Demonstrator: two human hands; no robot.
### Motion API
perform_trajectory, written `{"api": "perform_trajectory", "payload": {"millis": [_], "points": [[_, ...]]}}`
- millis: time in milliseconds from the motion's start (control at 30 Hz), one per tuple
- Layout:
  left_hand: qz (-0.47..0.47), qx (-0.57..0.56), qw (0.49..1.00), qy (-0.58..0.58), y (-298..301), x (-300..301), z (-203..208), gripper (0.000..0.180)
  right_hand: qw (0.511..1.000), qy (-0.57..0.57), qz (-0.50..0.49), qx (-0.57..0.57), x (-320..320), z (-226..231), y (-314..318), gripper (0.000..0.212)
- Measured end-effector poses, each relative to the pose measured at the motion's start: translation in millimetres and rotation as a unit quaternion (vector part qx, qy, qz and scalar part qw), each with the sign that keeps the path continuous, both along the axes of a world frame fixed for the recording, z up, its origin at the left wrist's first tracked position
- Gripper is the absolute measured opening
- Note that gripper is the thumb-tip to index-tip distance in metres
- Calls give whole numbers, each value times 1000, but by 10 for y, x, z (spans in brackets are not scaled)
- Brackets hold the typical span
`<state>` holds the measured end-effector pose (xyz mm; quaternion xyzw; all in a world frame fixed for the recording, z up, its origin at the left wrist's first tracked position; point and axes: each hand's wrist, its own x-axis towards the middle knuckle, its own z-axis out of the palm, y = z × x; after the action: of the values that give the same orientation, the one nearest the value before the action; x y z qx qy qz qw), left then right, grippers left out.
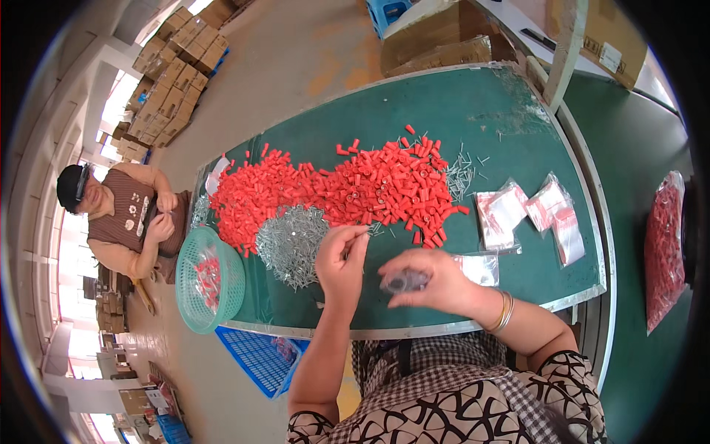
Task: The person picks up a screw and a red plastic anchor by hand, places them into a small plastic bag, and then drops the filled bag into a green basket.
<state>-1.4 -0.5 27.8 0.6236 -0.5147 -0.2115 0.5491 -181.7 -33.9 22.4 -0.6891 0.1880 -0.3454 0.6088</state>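
My left hand [341, 259] is over the near side of the table, thumb and fingertips pinched together; whatever is between them is too small to make out. To its right, my right hand [444, 285] has its fingers and thumb curled around a grey, see-through, short rounded thing [407, 280] with a round end facing left. Just left of my left hand lies a heap of silver screws or nails [291, 243]. Beyond both hands spreads a large pile of small red plastic caps [384, 181]. A clear plastic bag [479, 268] lies flat beside my right hand.
Stacks of clear zip bags [503, 214] lie on the green table [310, 133] at right. A green basket [191, 281] stands at its left edge, a blue crate [259, 359] below. Another person [126, 214] works at left. A bag of red pieces [665, 248] is far right.
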Motion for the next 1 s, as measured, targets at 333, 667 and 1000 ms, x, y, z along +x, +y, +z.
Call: {"api": "perform_trajectory", "payload": {"millis": [333, 667, 1000], "points": [[-128, 28, 909, -395, -692, -260, -278, 22, 994, 40, 101, -30, -8, -3, 119, 44], [-15, 32, 999, -18, -277, -154, 132, 20, 998, 19, -26, 47, -26, -37, -13, 45], [-86, -49, 981, -168, 308, -96, 210, 20, 994, 21, -38, 97, 30, -113, -17, 46]]}}
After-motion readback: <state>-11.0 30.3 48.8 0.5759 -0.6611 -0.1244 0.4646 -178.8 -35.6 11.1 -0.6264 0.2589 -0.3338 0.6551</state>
